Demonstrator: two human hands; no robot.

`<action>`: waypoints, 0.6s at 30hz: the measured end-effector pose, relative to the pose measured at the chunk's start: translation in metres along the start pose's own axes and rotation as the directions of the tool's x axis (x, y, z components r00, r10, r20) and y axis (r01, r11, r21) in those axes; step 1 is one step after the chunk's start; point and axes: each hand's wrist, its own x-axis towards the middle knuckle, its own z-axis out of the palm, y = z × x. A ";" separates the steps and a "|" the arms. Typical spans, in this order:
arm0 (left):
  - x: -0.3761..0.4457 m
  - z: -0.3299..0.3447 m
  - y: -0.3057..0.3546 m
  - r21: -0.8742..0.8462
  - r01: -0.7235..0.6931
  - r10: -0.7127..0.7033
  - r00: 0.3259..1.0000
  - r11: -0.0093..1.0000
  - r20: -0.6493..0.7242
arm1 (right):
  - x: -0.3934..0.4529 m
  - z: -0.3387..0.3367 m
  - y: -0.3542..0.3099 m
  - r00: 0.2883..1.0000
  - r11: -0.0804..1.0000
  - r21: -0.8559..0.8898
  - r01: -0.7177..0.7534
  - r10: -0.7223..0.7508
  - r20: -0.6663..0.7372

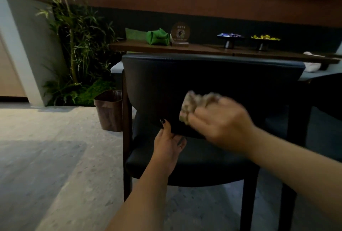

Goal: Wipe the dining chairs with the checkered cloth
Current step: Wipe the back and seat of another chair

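Chair: dark upholstered dining chair seen from behind, filling the centre of the head view; its seat lies at 6 o'clock from the backrest.
Cloth: checkered cloth, bunched, pressed against the rear of the backrest at about 5 o'clock from the backrest's middle. Its pattern is blurred.
Right hand: right hand is curled around the cloth, holding the wad between fingers and palm. The outline is smeared, so the exact finger position cannot be read.
Left hand: left hand holds the lower edge of the backrest at 7 o'clock from the cloth, thumb on the rear face, fingers tucked under and out of sight.
Handling, cloth: judged light, soft and limp. Keep it gathered in the palm so no loose corner drags; pressure comes from flat fingers behind the wad.
Handling, chair: judged stiff and fairly heavy, with a smooth covering that looks slippery. Brace at a frame edge, as the left hand does.
Step in hand: wiping the rear of the backrest, low right area.
Surroundings: wooden table at 12 o'clock beyond the chair; waste bin at 9 o'clock; bamboo plant at 10 o'clock.
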 end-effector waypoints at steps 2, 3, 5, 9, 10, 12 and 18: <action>0.003 0.000 -0.001 -0.022 0.001 -0.002 1.000 1.000 -0.021 | 0.022 -0.014 0.025 0.981 0.994 -0.061 -0.092 0.080 -0.178; 0.003 0.000 -0.001 -0.029 0.007 -0.008 0.999 1.000 -0.033 | 0.030 -0.018 0.034 0.968 0.989 -0.078 -0.124 0.103 -0.228; 0.005 -0.002 -0.002 -0.031 0.011 -0.012 0.999 0.999 -0.049 | 0.036 -0.017 0.040 0.943 0.975 -0.095 -0.203 0.168 -0.288; 0.003 0.001 0.002 -0.073 0.062 -0.066 0.997 0.995 -0.050 | 0.026 0.004 0.009 0.908 0.945 -0.026 -0.325 0.305 -0.286; 0.002 0.002 0.003 -0.048 0.061 -0.062 0.997 0.997 -0.038 | 0.017 0.011 -0.003 0.940 0.964 -0.021 -0.266 0.255 -0.226; -0.002 0.002 0.002 0.019 0.040 -0.040 0.999 0.999 -0.007 | -0.007 0.024 -0.024 0.997 0.997 -0.010 -0.073 0.073 -0.033; -0.006 0.004 0.004 0.068 -0.005 0.005 1.000 0.998 0.005 | -0.002 0.009 -0.015 0.989 0.998 0.009 0.067 -0.068 0.128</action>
